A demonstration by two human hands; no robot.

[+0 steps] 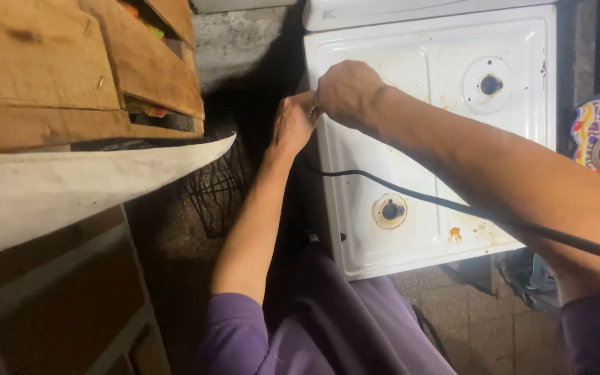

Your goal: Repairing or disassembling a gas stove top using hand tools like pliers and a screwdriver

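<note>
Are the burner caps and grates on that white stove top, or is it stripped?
Stripped. The white stove top shows two bare burner bases, no caps or grates. A black cable lies across it.

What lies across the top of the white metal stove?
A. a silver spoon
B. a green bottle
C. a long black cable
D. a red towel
C. A long black cable runs over the white metal stove top, passing the lower round burner seat and going under the person's right forearm, while the left hand and right hand meet at the stove's left edge.
</note>
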